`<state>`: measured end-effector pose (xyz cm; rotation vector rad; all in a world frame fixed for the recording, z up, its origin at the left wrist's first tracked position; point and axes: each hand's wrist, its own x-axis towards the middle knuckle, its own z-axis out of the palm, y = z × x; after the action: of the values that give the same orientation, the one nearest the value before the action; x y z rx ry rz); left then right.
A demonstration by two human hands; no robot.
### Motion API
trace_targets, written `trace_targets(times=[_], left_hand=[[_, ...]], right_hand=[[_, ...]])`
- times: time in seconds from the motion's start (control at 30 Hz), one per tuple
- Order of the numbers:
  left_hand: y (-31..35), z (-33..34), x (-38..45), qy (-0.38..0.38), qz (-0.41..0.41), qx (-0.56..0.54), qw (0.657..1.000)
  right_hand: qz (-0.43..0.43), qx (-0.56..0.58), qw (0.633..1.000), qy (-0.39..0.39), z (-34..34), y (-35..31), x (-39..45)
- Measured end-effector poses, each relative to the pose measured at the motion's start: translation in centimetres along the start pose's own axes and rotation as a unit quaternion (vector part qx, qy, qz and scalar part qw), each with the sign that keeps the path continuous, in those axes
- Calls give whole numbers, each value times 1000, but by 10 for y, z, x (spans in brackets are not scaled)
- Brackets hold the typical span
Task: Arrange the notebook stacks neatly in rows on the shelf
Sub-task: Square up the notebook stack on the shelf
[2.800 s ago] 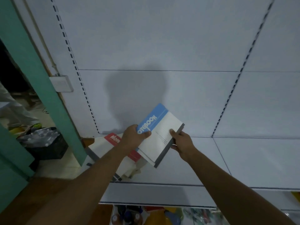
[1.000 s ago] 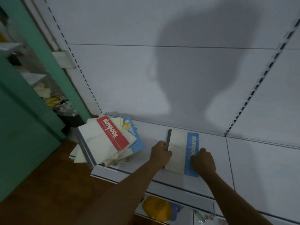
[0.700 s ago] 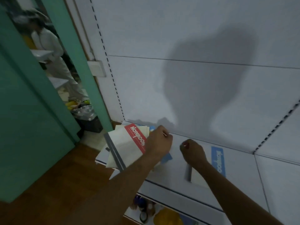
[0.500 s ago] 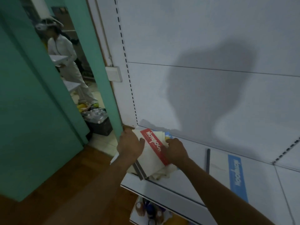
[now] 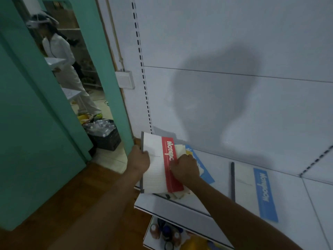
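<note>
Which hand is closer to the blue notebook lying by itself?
The right hand. It rests on the red notebook, on the side toward the blue notebook; the left hand grips the far edge.

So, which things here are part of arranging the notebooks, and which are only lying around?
Part of the job:
- red-banded notebook, held by the left hand and right hand
- messy pile under it
- blue-banded notebook, flat and apart
- white shelf

Lying around:
- black crate of bottles
- bottles on the lower shelf
- wall box

red-banded notebook: atop messy stack, shelf left end | blue-banded notebook: flat, alone, rightward
</note>
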<state>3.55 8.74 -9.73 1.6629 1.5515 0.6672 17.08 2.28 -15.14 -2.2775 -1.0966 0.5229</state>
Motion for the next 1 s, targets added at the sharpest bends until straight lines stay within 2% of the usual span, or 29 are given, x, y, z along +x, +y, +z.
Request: trace_targets(times=[0.13,0.23,0.33,0.4,0.5,0.63,0.73,1.0], left_hand=[[34,18,1,-44,27,-131,990],[63,58,-8,-91,44,-185,977],[90,116,-32,-184,58,-196,961],[106,159,-58,-234,82,-173,953],[122,223,-101,-283,108,-142,942],[131,299,-147,-326,144,-66,932],[134,345,-176,-365,155,10,918],[135,415,-220,-322,158,136,923]], right_hand=[[39,152,986,53,-26,8,5],[69,152,981,103,-68,41,6],[120,157,971,135,-114,101,-2],[168,186,957,147,-143,150,-14],[220,154,947,175,-178,225,-37],[254,156,929,218,-213,306,-57],[273,155,924,218,-230,356,-63],[272,85,944,164,-242,430,-50]])
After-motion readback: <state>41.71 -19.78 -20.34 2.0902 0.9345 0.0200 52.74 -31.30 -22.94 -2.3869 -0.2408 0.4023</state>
